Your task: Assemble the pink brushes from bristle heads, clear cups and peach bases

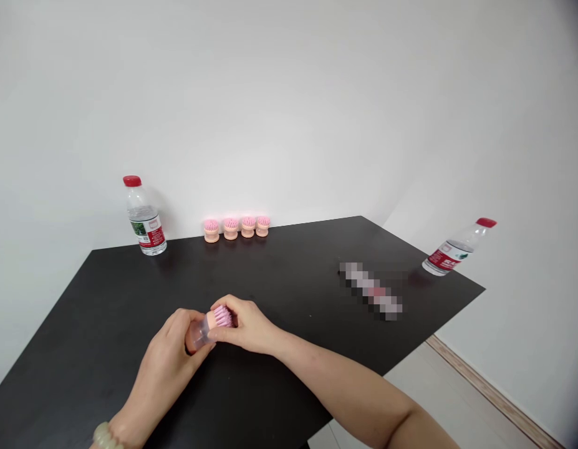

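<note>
Head view, field log: we are watching a person work with both bare hands over a black surface (106,324). The left hand (167,355) is cupping the peach and clear end of a small pink-bristled brush (209,327), while the right hand (249,324) is closing over its bristle end. The fingers (227,304) of both hands are clenched around the brush, and neither hand is released. We are locating the brush between the two hands, lying on its side, with its bristles pointing toward the right hand and partly covered by the right thumb and fingers. Its peach end is sitting against the left palm.

Tally: we are counting four matching brushes (237,228) standing bristles-up in a tight row along the far edge, plus the one in hand. Nothing else of this kind is showing.

Around them, we are noting a red-capped water bottle (144,217) near the far left edge and a second water bottle (450,251) at the right corner, tilted in the frame. A pixelated blurred patch (370,291) is covering something on the right, unreadable. A beaded bracelet (105,436) is circling the left wrist.
</note>
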The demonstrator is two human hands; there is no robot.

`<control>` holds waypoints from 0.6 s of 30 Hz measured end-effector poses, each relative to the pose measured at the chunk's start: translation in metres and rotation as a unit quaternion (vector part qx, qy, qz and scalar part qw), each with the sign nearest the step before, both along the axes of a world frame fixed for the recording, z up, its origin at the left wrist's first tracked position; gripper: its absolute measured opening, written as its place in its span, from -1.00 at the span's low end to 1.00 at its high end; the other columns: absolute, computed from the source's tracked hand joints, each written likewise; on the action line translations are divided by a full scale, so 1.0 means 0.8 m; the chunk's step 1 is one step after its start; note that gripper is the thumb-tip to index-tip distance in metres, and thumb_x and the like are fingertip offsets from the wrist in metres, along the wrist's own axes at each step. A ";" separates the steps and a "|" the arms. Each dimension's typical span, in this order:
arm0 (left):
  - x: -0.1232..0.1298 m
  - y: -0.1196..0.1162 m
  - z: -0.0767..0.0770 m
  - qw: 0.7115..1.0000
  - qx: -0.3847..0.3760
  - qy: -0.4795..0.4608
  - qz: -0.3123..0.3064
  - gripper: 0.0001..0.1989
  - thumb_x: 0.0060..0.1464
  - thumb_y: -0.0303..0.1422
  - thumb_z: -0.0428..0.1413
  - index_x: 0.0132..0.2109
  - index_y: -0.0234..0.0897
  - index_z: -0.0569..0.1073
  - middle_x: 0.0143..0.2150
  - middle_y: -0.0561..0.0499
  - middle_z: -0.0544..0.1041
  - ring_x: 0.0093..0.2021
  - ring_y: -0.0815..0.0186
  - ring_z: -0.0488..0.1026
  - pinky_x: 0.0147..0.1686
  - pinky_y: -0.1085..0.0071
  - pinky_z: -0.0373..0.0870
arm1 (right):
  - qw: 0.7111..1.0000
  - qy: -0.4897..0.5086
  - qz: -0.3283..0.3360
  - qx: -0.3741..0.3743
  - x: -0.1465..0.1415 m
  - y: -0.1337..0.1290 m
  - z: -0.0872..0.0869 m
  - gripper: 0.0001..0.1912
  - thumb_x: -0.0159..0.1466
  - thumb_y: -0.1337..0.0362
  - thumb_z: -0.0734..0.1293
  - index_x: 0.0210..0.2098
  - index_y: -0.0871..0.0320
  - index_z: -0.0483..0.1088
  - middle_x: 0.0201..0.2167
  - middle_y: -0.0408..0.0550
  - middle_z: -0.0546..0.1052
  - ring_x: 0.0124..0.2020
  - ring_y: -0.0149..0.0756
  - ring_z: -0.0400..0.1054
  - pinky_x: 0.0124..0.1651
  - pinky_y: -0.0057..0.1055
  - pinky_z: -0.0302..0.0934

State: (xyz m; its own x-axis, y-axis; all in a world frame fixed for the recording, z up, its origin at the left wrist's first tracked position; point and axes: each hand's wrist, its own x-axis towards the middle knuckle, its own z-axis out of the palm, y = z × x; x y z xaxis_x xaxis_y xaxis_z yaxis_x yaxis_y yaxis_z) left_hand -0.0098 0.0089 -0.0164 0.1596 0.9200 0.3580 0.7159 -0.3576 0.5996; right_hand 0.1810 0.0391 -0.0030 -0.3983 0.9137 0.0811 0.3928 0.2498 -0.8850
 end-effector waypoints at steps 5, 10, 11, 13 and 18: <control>0.000 0.000 0.001 1.000 -0.007 0.006 -0.011 -0.84 0.08 -0.21 0.16 -0.19 -0.10 0.41 -0.41 0.13 0.47 -0.45 0.24 0.46 -0.46 0.35 0.41 | 0.999 0.007 0.016 0.042 0.001 0.002 -0.005 -0.54 0.03 0.28 0.56 -0.09 0.02 0.43 -0.18 -0.19 0.52 -0.15 -0.23 0.43 -0.10 -0.33 0.29; -0.005 0.004 -0.007 0.999 0.031 0.001 -0.044 -0.76 0.15 -0.24 0.11 -0.03 -0.12 0.42 -0.07 -0.03 0.55 -0.13 0.12 0.56 -0.18 0.22 0.53 | 0.996 0.021 0.028 0.084 0.001 0.005 -0.010 -0.49 0.01 0.38 0.57 -0.08 0.02 0.41 -0.10 -0.16 0.51 -0.09 -0.22 0.42 0.02 -0.27 0.29; -0.005 0.005 -0.010 0.998 0.042 0.000 -0.050 -0.75 0.18 -0.24 0.09 -0.01 -0.13 0.41 0.02 -0.07 0.51 -0.04 0.09 0.54 -0.11 0.18 0.53 | 0.996 0.022 0.027 0.085 0.001 0.006 -0.011 -0.50 0.01 0.38 0.57 -0.09 0.03 0.41 -0.10 -0.15 0.50 -0.09 -0.22 0.42 0.02 -0.26 0.29; -0.006 0.006 -0.013 0.997 0.056 0.006 -0.061 -0.73 0.22 -0.25 0.04 0.05 -0.14 0.40 0.16 -0.13 0.42 0.09 0.05 0.49 -0.02 0.13 0.51 | 0.996 0.024 0.025 0.083 0.001 0.007 -0.013 -0.50 0.01 0.37 0.57 -0.09 0.04 0.41 -0.11 -0.15 0.50 -0.09 -0.22 0.42 0.02 -0.26 0.30; -0.004 0.005 -0.013 0.996 0.063 0.023 -0.055 -0.60 0.14 -0.26 0.14 0.11 -0.16 0.31 0.17 -0.17 0.32 0.11 0.01 0.46 -0.02 0.07 0.52 | 0.997 0.031 0.030 0.066 0.002 0.008 -0.016 -0.49 -0.01 0.35 0.58 -0.10 0.04 0.42 -0.16 -0.18 0.50 -0.13 -0.25 0.42 -0.04 -0.30 0.32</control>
